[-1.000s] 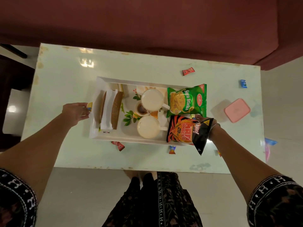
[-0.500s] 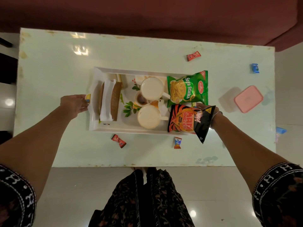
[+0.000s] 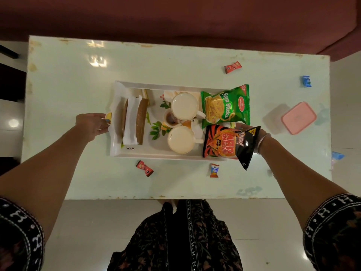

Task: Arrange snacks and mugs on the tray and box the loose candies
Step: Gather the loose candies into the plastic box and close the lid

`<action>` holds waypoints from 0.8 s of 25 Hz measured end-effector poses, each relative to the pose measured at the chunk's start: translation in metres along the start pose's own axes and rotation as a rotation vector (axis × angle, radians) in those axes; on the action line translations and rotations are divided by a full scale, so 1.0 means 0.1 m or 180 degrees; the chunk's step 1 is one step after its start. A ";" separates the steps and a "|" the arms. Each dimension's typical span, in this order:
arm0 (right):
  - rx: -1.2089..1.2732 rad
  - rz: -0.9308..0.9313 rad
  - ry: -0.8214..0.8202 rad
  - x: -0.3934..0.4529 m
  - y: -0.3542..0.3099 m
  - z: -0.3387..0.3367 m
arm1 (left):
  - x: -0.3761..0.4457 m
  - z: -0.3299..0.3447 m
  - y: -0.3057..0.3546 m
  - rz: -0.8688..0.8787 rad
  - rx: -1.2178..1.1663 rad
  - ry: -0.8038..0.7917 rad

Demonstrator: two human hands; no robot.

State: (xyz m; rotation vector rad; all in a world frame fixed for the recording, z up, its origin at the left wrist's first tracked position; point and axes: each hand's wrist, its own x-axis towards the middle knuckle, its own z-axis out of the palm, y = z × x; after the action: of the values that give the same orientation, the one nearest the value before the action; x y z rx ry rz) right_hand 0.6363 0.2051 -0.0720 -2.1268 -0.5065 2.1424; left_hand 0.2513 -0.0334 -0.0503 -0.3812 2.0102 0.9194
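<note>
Nearest the person, two wrapped candies lie loose on the pale table (image 3: 82, 173) just in front of the tray: a red candy (image 3: 144, 168) to the left and a blue-and-orange candy (image 3: 214, 170) further right. Behind them sits the white tray (image 3: 156, 155), held at both short ends. The left hand (image 3: 93, 125) grips the tray's left edge, fingers curled round it, with a small yellow candy (image 3: 108, 115) pinched against the rim. The right hand (image 3: 256, 137) is at the tray's right end, mostly hidden behind the black-and-orange chip bag (image 3: 228, 143) — whether its fingers are curled on the tray or on the bag cannot be told. That bag lies at the tray's near right corner, its black tip hanging over the edge. Beside it stands a near mug (image 3: 180, 139), and beyond that a far mug (image 3: 184, 106), with a small cup (image 3: 171, 119) between them. A napkin holder (image 3: 133, 121) with white napkins fills the tray's left part. The green Soya Sticks bag (image 3: 226, 106) lies at the far right corner. Off the tray to the right, well apart, sits the pink box (image 3: 298, 117) with its lid on. Further back lie another red candy (image 3: 232, 67) and a blue candy (image 3: 306, 81) — both loose on the table
</note>
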 end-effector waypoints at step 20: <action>-0.0609 -0.1204 0.0852 -0.92 -0.34 -0.84 | -1.82 1.31 -0.02 0.2432 0.0355 -0.0084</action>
State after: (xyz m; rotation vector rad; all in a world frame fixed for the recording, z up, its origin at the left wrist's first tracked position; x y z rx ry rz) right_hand 0.7158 0.2251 0.0278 -2.1491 -1.0222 1.6375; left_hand 0.4343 0.0474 0.0509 0.5014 2.1930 1.2361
